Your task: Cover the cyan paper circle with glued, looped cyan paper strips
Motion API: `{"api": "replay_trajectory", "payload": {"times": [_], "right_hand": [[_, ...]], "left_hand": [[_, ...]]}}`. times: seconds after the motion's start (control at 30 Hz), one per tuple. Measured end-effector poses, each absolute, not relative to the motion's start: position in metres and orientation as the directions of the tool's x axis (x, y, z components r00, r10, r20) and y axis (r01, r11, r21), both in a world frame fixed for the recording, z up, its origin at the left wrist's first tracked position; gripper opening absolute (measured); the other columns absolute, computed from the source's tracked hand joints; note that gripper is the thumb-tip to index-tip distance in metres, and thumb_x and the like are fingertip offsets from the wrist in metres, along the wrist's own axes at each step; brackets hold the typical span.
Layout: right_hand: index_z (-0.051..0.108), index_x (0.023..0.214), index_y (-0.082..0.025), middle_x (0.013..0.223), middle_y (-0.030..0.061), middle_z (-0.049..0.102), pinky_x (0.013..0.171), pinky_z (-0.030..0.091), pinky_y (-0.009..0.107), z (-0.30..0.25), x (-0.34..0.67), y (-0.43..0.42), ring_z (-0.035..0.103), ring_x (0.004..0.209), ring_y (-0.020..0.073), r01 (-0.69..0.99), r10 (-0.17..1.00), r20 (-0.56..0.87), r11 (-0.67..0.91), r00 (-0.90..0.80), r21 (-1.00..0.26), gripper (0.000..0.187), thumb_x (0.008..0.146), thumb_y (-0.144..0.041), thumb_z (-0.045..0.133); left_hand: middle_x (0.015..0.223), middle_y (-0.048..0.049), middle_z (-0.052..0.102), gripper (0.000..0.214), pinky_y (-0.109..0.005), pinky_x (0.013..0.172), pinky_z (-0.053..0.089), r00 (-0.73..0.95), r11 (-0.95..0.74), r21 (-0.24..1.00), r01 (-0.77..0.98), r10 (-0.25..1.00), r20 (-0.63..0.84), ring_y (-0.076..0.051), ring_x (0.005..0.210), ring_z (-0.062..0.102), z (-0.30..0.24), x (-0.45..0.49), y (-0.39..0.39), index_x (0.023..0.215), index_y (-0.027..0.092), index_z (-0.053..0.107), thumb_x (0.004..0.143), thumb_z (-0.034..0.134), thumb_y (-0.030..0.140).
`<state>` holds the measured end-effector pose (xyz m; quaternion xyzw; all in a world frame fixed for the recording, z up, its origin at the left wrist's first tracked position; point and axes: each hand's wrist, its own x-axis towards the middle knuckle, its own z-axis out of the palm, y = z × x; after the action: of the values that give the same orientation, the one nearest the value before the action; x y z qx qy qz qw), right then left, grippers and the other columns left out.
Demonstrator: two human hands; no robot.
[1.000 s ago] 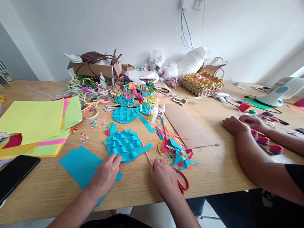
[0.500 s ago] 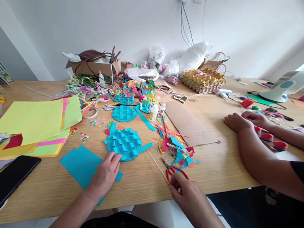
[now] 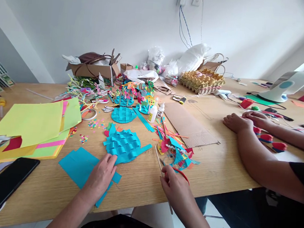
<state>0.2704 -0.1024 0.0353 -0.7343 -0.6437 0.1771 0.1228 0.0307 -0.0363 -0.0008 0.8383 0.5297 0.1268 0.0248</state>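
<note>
My left hand (image 3: pixel 101 171) is closed at the near edge of a round blue woven paper piece (image 3: pixel 124 143), whose strips bulge up in waves. A loose strip end sticks out at its right. Under and beside that wrist lie blue paper sheets (image 3: pixel 77 164). Between the thumb and fingers of my right hand (image 3: pixel 175 185) is a thin wooden stick (image 3: pixel 157 155), its far end pointing up and left and its near end passing below the hand. Red-handled scissors or pliers (image 3: pixel 183 174) lie just behind that hand, mostly covered by it.
Paper scraps (image 3: pixel 179 153) lie ahead of my right hand, near two glue bottles (image 3: pixel 156 112) and a cardboard sheet (image 3: pixel 189 124). Colored paper (image 3: pixel 31 121) and a black phone (image 3: pixel 7 186) are at left. Another person's arms (image 3: pixel 255 155) rest at right. Egg trays (image 3: pixel 201 81) stand behind.
My right hand has moved slightly left and closed around the wooden stick, which has shifted with it. It now covers more of the red-handled tool. My left hand stays at the woven piece.
</note>
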Motion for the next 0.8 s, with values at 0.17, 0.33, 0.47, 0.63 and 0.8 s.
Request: {"api": "replay_trajectory", "payload": {"times": [0.17, 0.33, 0.47, 0.63, 0.8], "right_hand": [[0.052, 0.087, -0.018, 0.077, 0.0053, 0.066, 0.053, 0.027, 0.024, 0.036, 0.265, -0.088, 0.061, 0.071, 0.0178, 0.959, 0.98, -0.169, -0.145, 0.105, -0.245, 0.014, 0.079, -0.012, 0.043], [0.056, 0.082, -0.019, 0.079, 0.0048, 0.065, 0.055, 0.029, 0.023, 0.042, 0.26, -0.084, 0.06, 0.073, 0.0176, 0.957, 0.989, -0.139, -0.092, 0.056, -0.275, 0.009, 0.082, -0.02, 0.047], [0.057, 0.078, -0.02, 0.08, 0.0014, 0.063, 0.059, 0.032, 0.021, 0.041, 0.242, -0.078, 0.058, 0.072, 0.0139, 0.902, 0.996, -0.042, 0.058, -0.085, -0.428, 0.009, 0.081, -0.015, 0.05], [0.059, 0.082, -0.02, 0.087, 0.0024, 0.061, 0.064, 0.036, 0.021, 0.035, 0.215, -0.06, 0.056, 0.079, 0.0141, 0.872, 0.972, 0.135, 0.234, -0.194, -0.43, 0.008, 0.082, -0.016, 0.052], [0.06, 0.081, -0.02, 0.084, 0.0035, 0.06, 0.069, 0.036, 0.026, 0.029, 0.199, -0.038, 0.051, 0.082, 0.0179, 0.874, 0.908, 0.251, 0.398, -0.334, -0.28, 0.003, 0.079, -0.021, 0.057]], "left_hand": [[0.086, -0.0051, 0.056, 0.015, -0.031, 0.07, 0.047, 0.404, -0.417, 0.155, 0.895, 0.908, 0.109, -0.021, 0.082, 0.058, 0.005, 0.034, -0.035, 0.088, 0.018, 0.052, 0.079, 0.048, 0.007], [0.086, -0.0047, 0.056, 0.015, -0.03, 0.07, 0.047, 0.375, -0.382, 0.206, 0.901, 0.924, 0.077, -0.02, 0.082, 0.058, 0.01, 0.036, -0.033, 0.086, 0.019, 0.05, 0.077, 0.05, 0.007], [0.084, -0.0034, 0.055, 0.014, -0.029, 0.068, 0.047, 0.366, -0.389, 0.285, 0.876, 0.921, 0.131, -0.019, 0.079, 0.058, 0.008, 0.034, -0.032, 0.084, 0.02, 0.047, 0.076, 0.05, 0.008], [0.081, -0.0026, 0.054, 0.009, -0.029, 0.062, 0.046, 0.378, -0.433, 0.304, 0.848, 0.898, 0.225, -0.019, 0.073, 0.058, 0.003, 0.034, -0.033, 0.081, 0.021, 0.045, 0.078, 0.047, 0.012], [0.078, -0.0027, 0.054, 0.009, -0.03, 0.06, 0.045, 0.377, -0.448, 0.323, 0.833, 0.889, 0.261, -0.02, 0.07, 0.056, -0.002, 0.035, -0.032, 0.076, 0.021, 0.043, 0.079, 0.046, 0.014]]}}
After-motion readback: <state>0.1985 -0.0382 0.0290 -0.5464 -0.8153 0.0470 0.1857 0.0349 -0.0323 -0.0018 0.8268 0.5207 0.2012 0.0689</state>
